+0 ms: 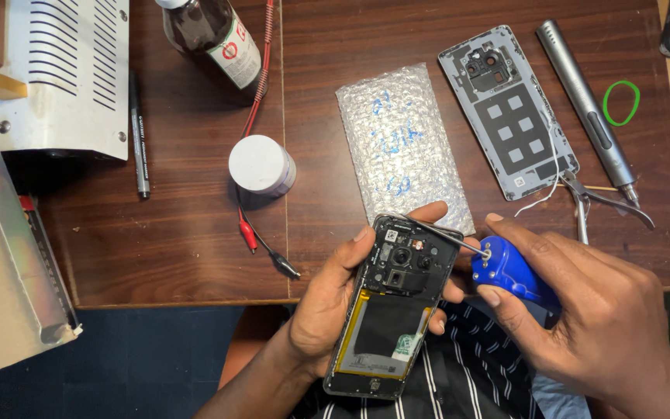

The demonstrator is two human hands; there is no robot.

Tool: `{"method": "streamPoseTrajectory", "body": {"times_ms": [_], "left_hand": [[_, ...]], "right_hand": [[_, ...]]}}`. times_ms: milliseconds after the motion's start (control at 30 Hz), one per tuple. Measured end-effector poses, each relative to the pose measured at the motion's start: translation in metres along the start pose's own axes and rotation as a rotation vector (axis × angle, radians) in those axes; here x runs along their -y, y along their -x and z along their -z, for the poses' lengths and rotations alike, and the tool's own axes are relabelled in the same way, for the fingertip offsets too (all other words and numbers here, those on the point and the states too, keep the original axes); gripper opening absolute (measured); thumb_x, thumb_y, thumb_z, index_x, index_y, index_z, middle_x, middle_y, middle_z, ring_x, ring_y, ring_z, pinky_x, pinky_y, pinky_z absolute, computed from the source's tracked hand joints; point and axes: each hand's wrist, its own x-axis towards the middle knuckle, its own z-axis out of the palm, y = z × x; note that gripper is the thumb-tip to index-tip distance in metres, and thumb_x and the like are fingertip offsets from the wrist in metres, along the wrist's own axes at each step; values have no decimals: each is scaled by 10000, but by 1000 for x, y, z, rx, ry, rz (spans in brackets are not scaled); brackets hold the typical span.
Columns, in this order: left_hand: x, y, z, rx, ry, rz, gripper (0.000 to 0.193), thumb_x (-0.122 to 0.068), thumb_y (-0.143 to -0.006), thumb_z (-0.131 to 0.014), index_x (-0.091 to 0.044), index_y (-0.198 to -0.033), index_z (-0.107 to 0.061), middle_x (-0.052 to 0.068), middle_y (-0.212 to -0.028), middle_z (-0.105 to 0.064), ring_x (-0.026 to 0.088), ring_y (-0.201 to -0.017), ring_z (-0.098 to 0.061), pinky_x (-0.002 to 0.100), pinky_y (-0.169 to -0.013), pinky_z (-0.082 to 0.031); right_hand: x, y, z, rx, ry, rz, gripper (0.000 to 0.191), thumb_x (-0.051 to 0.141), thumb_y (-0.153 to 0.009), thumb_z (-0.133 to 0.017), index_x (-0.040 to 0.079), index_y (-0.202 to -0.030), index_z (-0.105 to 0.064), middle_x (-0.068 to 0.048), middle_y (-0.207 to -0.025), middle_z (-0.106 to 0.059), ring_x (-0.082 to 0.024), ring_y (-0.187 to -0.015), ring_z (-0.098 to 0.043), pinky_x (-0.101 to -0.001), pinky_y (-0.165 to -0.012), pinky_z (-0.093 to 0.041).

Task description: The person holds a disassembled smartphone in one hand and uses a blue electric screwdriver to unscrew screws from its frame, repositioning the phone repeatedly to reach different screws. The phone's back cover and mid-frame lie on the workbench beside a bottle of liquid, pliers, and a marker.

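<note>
**Opened phone in your left hand, blue screwdriver in your right**

While your left hand (pixel 327 302) wraps around the opened phone (pixel 391 310) from its left side, fingers curled over the top edge and thumb along the near side, the phone sits tilted over your lap, just off the front edge of the worktop (pixel 180 233). Its back is off, so you see the camera block at the top and the dark battery with a yellow border below. Your right hand (pixel 583 310) is closed around a blue-handled screwdriver (pixel 509 271); its thin metal shaft reaches left to the phone's upper edge, near the camera block.

Just behind the phone lies a flat bubble-wrap package (pixel 401 143), rectangular, silvery, with blue scribbles on it; your left fingertips nearly touch its near corner. Further back, at the worktop's far edge, a brown bottle (pixel 211 31) carries a white label with a red mark. In front of it stands a small round white jar (pixel 261 164).

To the right of the package rests the grey back cover (pixel 505 109), inner face up, and beside it a grey pen-shaped electric screwdriver (pixel 583 97), a green rubber band (pixel 620 102) and small pliers (pixel 591 198). A red and black lead with clips (pixel 253 225) trails past the jar, and a black marker (pixel 139 136) lies beside the white vented machine (pixel 63 70) on the left.
</note>
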Motion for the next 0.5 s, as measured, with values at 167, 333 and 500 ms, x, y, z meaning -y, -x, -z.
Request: {"method": "streamPoseTrajectory", "body": {"times_ms": [167, 333, 500], "left_hand": [[0, -1, -2, -35, 62, 4, 716, -453, -1188, -250, -45, -1765, -132, 291, -1351, -590, 329, -1028, -727, 395, -917, -638], [0, -3, -1, 27, 32, -22, 678, -442, -1230, -264, -21, -1742, -119, 261, -1480, -526, 305, -1063, -707, 399, -989, -628], [1, -2, 1, 1, 25, -19, 721, -442, -1217, -267, -25, -1786, -118, 255, -1491, -529, 317, -1108, -705, 398, -974, -630]], "right_hand": [[0, -1, 0, -8, -17, 29, 582, 349, -770, -786, 85, -1283, -705, -134, -923, -762, -248, -759, -758, -369, -652, -577], [1, 0, 0, -2, -25, 35, 587, 352, -771, -784, 90, -1290, -701, -122, -928, -767, -247, -776, -763, -369, -660, -581], [0, 1, 0, 10, -22, 21, 580, 354, -787, -778, 87, -1296, -698, -117, -933, -769, -238, -770, -765, -365, -660, -584]]}}
